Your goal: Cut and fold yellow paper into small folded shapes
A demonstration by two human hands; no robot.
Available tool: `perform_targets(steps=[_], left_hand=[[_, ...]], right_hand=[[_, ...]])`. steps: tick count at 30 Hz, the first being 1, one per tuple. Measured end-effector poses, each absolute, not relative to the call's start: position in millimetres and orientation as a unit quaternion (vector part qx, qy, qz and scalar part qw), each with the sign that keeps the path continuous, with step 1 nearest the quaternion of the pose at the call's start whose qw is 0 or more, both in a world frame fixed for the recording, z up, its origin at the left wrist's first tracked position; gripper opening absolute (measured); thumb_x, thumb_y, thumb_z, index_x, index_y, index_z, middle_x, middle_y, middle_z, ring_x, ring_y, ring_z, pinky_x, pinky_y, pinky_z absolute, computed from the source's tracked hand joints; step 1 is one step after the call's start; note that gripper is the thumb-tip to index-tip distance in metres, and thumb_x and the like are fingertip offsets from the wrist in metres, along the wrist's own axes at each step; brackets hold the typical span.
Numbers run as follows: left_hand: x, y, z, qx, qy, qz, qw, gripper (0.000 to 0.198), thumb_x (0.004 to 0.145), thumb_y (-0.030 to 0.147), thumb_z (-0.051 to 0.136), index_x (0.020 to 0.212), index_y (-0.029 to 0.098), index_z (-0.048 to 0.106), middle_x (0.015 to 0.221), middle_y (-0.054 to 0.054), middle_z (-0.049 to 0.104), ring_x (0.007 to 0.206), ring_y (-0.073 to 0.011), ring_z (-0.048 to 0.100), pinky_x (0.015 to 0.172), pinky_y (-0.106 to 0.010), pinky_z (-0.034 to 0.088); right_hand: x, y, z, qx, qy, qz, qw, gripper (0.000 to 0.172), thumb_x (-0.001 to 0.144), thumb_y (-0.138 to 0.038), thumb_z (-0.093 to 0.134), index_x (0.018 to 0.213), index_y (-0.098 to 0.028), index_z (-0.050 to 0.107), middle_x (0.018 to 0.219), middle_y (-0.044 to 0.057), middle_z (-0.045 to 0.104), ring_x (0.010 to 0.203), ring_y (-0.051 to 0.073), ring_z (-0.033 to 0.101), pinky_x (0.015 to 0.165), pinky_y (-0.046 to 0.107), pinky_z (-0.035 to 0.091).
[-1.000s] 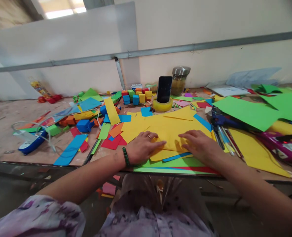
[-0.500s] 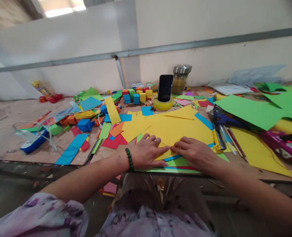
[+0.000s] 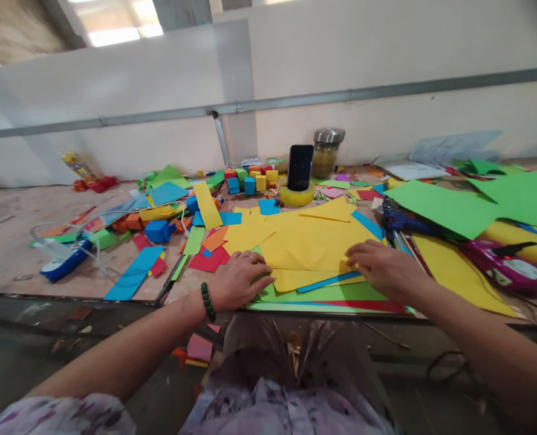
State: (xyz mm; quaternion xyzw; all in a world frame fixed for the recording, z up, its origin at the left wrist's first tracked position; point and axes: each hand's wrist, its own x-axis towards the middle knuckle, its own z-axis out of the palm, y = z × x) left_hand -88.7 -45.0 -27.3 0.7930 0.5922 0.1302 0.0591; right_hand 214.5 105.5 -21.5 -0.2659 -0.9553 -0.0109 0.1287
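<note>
A folded yellow paper sheet lies on the worktable in front of me, on top of green, blue and red sheets. My left hand, with a ring and a green bead bracelet at the wrist, rests at the paper's left end, fingers curled on its edge. My right hand presses on the paper's right end with fingers curled down. The two hands are set well apart along the fold.
Coloured paper scraps and small foam cubes litter the table. A phone stands in a yellow tape roll before a jar. Large green sheets, a blue glue gun and a pink device lie right; a blue charger left.
Both hands met at the middle of the yellow paper half a second ago; now they have slid apart, left hand to its left end, right hand to its right end.
</note>
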Motion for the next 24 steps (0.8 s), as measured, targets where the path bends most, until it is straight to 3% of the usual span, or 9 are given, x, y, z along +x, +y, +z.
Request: perform_targets(steps=[2, 4, 6, 11, 14, 16, 18, 21, 24], left_hand=[[-82, -33, -30, 0.741, 0.638, 0.185, 0.101, 0.041, 0.09, 0.047, 0.055, 0.115, 0.015, 0.061, 0.107, -0.01, 0.063, 0.098, -0.0232, 0.058, 0.085, -0.036, 0.043], [-75, -18, -32, 0.699, 0.669, 0.207, 0.146, 0.066, 0.077, 0.046, 0.07, 0.131, 0.014, 0.051, 0.103, -0.008, 0.065, 0.091, -0.0219, 0.06, 0.08, -0.034, 0.046], [-70, -6, -34, 0.694, 0.672, 0.202, 0.16, 0.077, 0.072, 0.043, 0.075, 0.138, 0.015, 0.046, 0.099, -0.006, 0.066, 0.086, -0.0208, 0.06, 0.076, -0.032, 0.046], [-64, 0, -41, 0.708, 0.645, 0.241, 0.157, 0.061, 0.079, 0.028, 0.066, 0.137, 0.019, 0.049, 0.081, 0.001, 0.065, 0.071, -0.0145, 0.058, 0.068, -0.026, 0.043], [-62, -5, -38, 0.727, 0.628, 0.261, 0.091, 0.035, 0.083, 0.022, 0.061, 0.118, 0.021, 0.065, 0.08, 0.0, 0.066, 0.074, -0.0144, 0.059, 0.072, -0.028, 0.041], [-63, -9, -32, 0.75, 0.61, 0.256, -0.018, 0.02, 0.087, 0.02, 0.059, 0.101, 0.024, 0.072, 0.083, -0.002, 0.067, 0.081, -0.0163, 0.059, 0.077, -0.032, 0.038], [-66, -14, -26, 0.767, 0.579, 0.238, -0.144, 0.021, 0.091, 0.018, 0.054, 0.099, 0.028, 0.072, 0.087, -0.002, 0.067, 0.085, -0.0175, 0.057, 0.08, -0.036, 0.034], [-70, -24, -21, 0.783, 0.521, 0.189, -0.281, 0.026, 0.094, 0.015, 0.049, 0.107, 0.028, 0.067, 0.09, -0.002, 0.066, 0.085, -0.0173, 0.054, 0.081, -0.037, 0.031], [-71, -34, -24, 0.81, 0.467, 0.132, -0.329, 0.019, 0.094, 0.017, 0.049, 0.105, 0.021, 0.064, 0.085, -0.003, 0.063, 0.081, -0.0175, 0.052, 0.078, -0.037, 0.031]], right_hand=[[192, 116, -19, -0.338, -0.929, 0.059, 0.141, 0.029, 0.09, -0.034, 0.049, 0.102, -0.019, 0.07, 0.102, 0.01, 0.073, 0.089, 0.024, 0.067, 0.07, 0.034, 0.053], [169, 125, -18, -0.391, -0.901, 0.151, 0.115, 0.048, 0.084, -0.052, 0.057, 0.113, -0.015, 0.066, 0.096, 0.011, 0.074, 0.077, 0.023, 0.068, 0.065, 0.033, 0.053], [153, 132, -19, -0.403, -0.879, 0.223, 0.124, 0.059, 0.078, -0.057, 0.061, 0.117, -0.013, 0.063, 0.088, 0.009, 0.073, 0.072, 0.021, 0.067, 0.064, 0.032, 0.052], [144, 131, -21, -0.342, -0.852, 0.3, 0.26, 0.054, 0.071, -0.054, 0.069, 0.108, -0.015, 0.066, 0.082, 0.005, 0.07, 0.074, 0.02, 0.065, 0.069, 0.033, 0.052], [148, 123, -10, -0.279, -0.854, 0.31, 0.312, 0.046, 0.07, -0.046, 0.073, 0.104, -0.017, 0.066, 0.08, 0.003, 0.069, 0.073, 0.02, 0.063, 0.068, 0.033, 0.052], [153, 116, -1, -0.213, -0.879, 0.269, 0.332, 0.024, 0.074, -0.037, 0.071, 0.088, -0.019, 0.066, 0.079, 0.003, 0.068, 0.073, 0.019, 0.062, 0.069, 0.033, 0.051], [158, 109, 4, -0.137, -0.913, 0.176, 0.342, 0.003, 0.078, -0.022, 0.064, 0.076, -0.02, 0.063, 0.084, 0.005, 0.069, 0.08, 0.02, 0.062, 0.073, 0.034, 0.051], [165, 96, -2, -0.065, -0.949, -0.003, 0.307, 0.022, 0.075, -0.002, 0.052, 0.076, -0.02, 0.063, 0.097, 0.008, 0.071, 0.091, 0.023, 0.059, 0.079, 0.036, 0.05], [169, 82, -18, -0.064, -0.957, -0.114, 0.261, 0.03, 0.076, 0.002, 0.048, 0.091, -0.017, 0.067, 0.104, 0.012, 0.071, 0.095, 0.026, 0.058, 0.082, 0.04, 0.05]])
